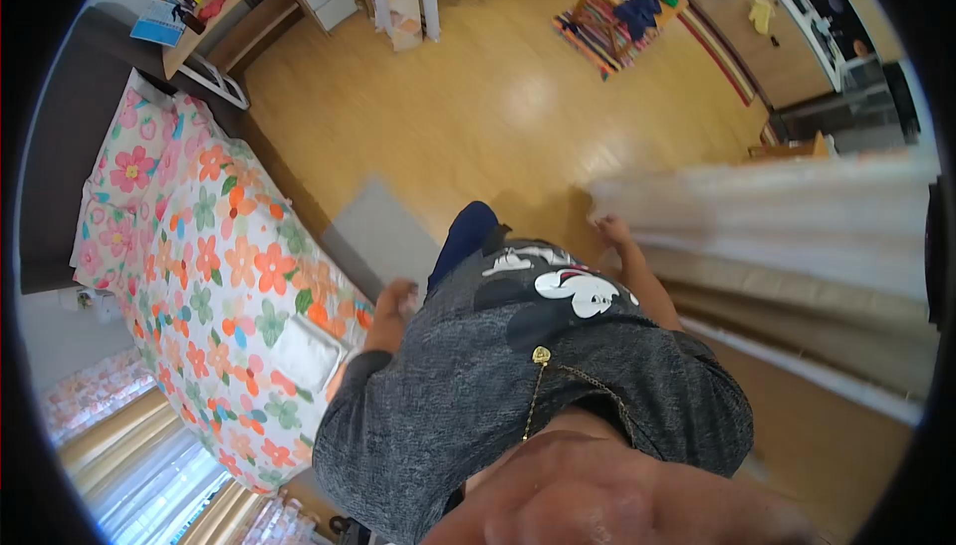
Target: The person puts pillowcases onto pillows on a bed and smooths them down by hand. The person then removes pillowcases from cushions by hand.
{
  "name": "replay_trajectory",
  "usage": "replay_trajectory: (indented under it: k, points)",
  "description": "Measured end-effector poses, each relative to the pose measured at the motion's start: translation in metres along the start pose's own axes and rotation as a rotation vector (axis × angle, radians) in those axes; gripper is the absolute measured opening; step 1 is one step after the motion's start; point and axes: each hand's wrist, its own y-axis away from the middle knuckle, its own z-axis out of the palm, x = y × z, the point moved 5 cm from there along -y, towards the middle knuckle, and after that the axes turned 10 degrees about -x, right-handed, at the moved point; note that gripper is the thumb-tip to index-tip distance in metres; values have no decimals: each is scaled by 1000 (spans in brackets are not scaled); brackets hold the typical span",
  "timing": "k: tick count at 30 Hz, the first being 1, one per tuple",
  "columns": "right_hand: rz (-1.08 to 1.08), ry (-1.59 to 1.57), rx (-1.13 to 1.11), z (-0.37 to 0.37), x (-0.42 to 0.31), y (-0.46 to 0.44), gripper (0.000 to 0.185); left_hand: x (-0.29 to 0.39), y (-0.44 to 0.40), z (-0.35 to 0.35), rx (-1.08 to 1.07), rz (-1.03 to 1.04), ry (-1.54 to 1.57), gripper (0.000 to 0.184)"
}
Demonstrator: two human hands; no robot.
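Observation:
My left hand (397, 299) hangs low at my left side, between my body and the bed. It is blurred, so how its fingers are held does not show clearly. On the other side, my right hand (609, 229) reaches forward with curled fingers at the near edge of a pale curtain (757, 208). The hand appears closed on that edge. The cloth stretches away to the right from my fingers and is smeared by motion.
A bed with a flowered cover (229, 276) fills the left, with a white folded item (307, 354) on it. Ahead lie a grey mat (373, 231) and wooden floor (438, 112). A small wooden table with clothes (637, 15) stands farther off, and a desk (224, 7) at upper left.

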Motion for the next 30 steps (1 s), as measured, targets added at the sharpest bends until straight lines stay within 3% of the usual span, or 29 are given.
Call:
replay_trajectory:
  k: [1, 2, 3, 5, 8, 11, 14, 15, 16, 17, 19, 24, 30]
  points:
    - [-64, -165, 6, -24, -58, -30, 19, -21, -15, 14, 32, -315, 668, 20]
    - [-178, -183, -18, -44, -100, -73, 17, -17, -23, 21, 217, -606, 1071, 21]
    - [-291, -201, -44, -63, -137, -116, 15, -25, -25, 13, 293, -624, 960, 22]
    - [-291, -17, 43, -86, -239, -150, 18, -7, -50, -18, 372, -638, 848, 24]
    - [-310, -136, -79, -97, -298, -260, 20, 31, -115, -117, 486, -295, -8, 25]
    - [-110, -79, -246, -76, -359, -294, 25, 57, -220, -227, 428, -464, 119, 26]
    - [-12, 202, -424, -78, -418, -337, 26, 142, -338, -362, 536, -403, 107, 26]
    - [3, 321, -474, -84, -433, -352, 25, 159, -377, -400, 697, -243, 432, 24]
    - [-7, 239, -438, -97, -451, -371, 24, 196, -412, -441, 579, -302, 420, 21]
    - [-2, 226, -436, -112, -462, -392, 24, 240, -440, -471, 529, -150, 509, 23]
    - [-25, -178, -325, -145, -484, -441, 24, 313, -498, -524, 482, -147, 381, 24]
    - [-65, -475, -273, -239, -572, -562, 27, 458, -655, -583, 226, -78, 356, 28]
    - [-161, -529, -193, -343, -745, -734, 39, 482, -908, -642, 168, -25, 604, 38]
